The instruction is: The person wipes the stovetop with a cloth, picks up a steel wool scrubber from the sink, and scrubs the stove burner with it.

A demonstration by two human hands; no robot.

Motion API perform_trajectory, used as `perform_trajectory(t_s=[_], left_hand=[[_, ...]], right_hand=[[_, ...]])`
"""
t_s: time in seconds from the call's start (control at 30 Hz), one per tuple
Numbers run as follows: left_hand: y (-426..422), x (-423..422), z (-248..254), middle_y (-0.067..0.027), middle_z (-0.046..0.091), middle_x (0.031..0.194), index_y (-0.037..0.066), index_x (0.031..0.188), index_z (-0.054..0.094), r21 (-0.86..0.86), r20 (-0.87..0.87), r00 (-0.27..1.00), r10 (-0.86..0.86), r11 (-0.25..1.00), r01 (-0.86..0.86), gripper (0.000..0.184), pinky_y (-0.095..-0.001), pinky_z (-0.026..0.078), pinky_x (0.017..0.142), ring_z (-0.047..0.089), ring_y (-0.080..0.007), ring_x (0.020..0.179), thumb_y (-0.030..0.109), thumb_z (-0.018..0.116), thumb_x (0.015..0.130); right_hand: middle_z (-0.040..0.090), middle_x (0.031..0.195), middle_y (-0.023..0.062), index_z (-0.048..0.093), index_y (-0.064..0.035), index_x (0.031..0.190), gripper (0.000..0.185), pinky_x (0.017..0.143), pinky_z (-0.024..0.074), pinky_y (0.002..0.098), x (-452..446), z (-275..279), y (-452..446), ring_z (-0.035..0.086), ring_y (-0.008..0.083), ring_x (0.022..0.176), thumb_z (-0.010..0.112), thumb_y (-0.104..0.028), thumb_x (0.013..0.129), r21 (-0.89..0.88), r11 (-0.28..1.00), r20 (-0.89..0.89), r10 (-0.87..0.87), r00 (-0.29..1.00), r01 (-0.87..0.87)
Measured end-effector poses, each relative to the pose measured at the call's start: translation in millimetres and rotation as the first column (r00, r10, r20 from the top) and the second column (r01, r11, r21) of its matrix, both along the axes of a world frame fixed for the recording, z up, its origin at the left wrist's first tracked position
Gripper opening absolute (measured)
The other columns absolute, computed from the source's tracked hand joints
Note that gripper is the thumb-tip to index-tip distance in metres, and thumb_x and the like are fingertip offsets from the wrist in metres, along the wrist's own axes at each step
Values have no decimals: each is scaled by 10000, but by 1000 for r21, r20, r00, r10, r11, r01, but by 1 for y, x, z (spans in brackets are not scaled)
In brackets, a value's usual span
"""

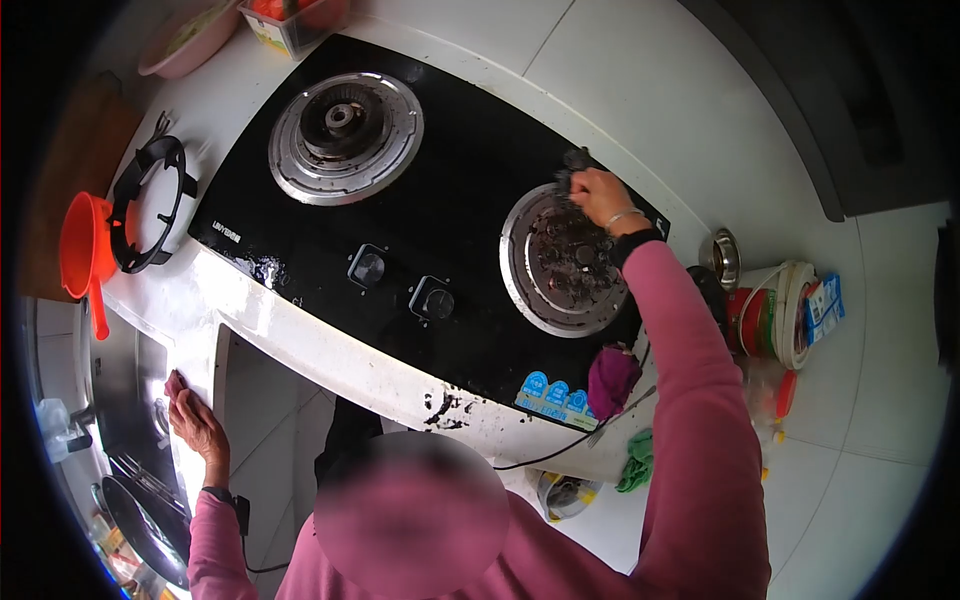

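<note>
My right hand (600, 197) is closed around a dark, stringy steel wool scrubber (576, 160) at the back edge of the right burner (520, 240). Dark grime and loose crumbs cover that burner's metal plate, and its pan support is off. The black glass gas stove (460, 190) also carries a left burner (345, 180) and two knobs. Down at the left, my left hand (200, 432) rests on the white counter edge, fingers together on a small reddish piece of cloth (175, 384). Part of that cloth is hidden beneath the fingers.
A purple cloth (613, 382) lies on the stove's front right corner, above a green cloth (637, 460). Left of the stove are a black pan support (180, 170) and an orange strainer (85, 250). A white bucket (795, 315) and metal bowl (722, 255) stand right.
</note>
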State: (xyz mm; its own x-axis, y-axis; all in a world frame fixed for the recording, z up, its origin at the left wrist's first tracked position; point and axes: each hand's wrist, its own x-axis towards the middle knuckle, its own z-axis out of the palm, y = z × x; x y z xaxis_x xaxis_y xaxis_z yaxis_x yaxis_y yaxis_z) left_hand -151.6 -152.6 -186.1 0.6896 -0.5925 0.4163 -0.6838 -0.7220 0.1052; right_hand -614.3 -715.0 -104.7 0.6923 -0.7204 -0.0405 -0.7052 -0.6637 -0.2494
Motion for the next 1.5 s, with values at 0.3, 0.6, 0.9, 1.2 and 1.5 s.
perform_trajectory(t_s=[0.3,0.6,0.9,1.2,1.5], left_hand=[[1,0,4,-152,466,1062,115,1099,483,-38,4,998,-67,997,67,260,-433,320,874,429,-332,1021,178,443,849],[1,-3,10,-170,466,1120,112,1087,487,-25,-63,998,-29,999,28,241,-431,326,886,430,-345,1046,183,441,862],[-2,-4,10,-181,460,1132,108,1085,483,2,-6,1000,-22,1000,22,233,-434,337,866,436,-349,1031,192,450,870],[-3,-1,8,-186,433,1169,122,1133,471,-38,-122,992,-24,999,19,279,-451,286,926,399,-356,1090,181,461,861],[0,-8,10,-153,431,1185,141,1104,485,13,-62,998,17,1000,-16,256,-441,291,925,399,-337,1099,213,449,861]], right_hand=[[603,708,138,576,-40,691,139,662,465,378,-41,-7,3,588,319,728,698,-95,653,-31,960,81,-276,958,279],[607,657,134,583,-18,634,117,600,480,348,-98,-15,34,607,291,644,694,-55,642,-11,800,-72,-599,798,600],[603,633,107,598,-64,620,123,602,483,339,-33,-18,-3,604,260,635,719,-78,621,-175,927,-42,-344,938,332],[616,726,120,600,-68,671,125,681,491,384,30,-1,1,603,303,741,689,-154,654,11,951,-153,-304,940,309],[614,686,96,602,-107,658,57,611,474,405,69,4,71,603,303,707,638,-149,672,-87,993,-118,-85,989,75]])
